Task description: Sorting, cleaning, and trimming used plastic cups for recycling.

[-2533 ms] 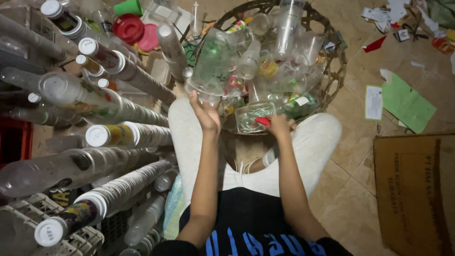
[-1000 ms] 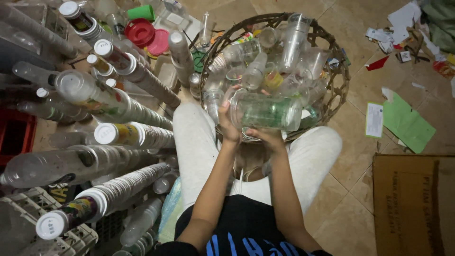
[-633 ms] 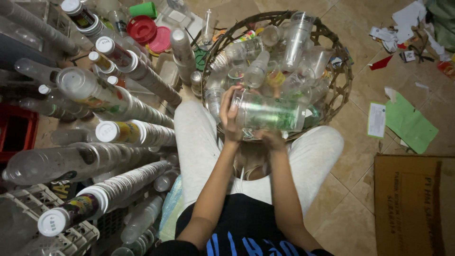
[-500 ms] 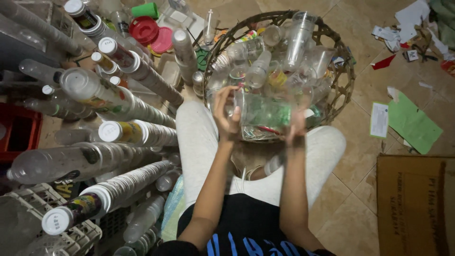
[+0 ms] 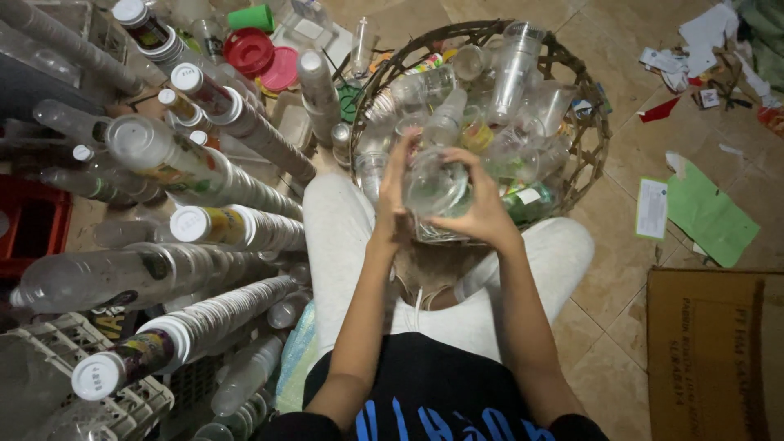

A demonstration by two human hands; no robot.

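The floor (image 5: 621,318) was tan ceramic tile, littered toward its far right corner with torn paper scraps (image 5: 694,49), and one green sheet of paper (image 5: 710,216) lay beside one small white slip (image 5: 652,208). One brown cardboard box (image 5: 717,351) sat at the near right edge. Along the left edge, long nested stacks of plastic cups (image 5: 220,310) lay on their sides, too many and too overlapped to count surely; two red lids (image 5: 260,55) and one green cup (image 5: 251,16) lay beyond them. One round woven basket (image 5: 592,122) stood on the floor between the seated person's knees, heaped with clear cups and bottles beyond counting. Both hands were raised over its near rim. The left hand (image 5: 394,200) pressed flat against the side of one clear plastic cup (image 5: 433,184), fingers extended upward, while the right hand (image 5: 482,216) curled around the cup from the other side, so the cup was clasped between them, just above the basket's contents.
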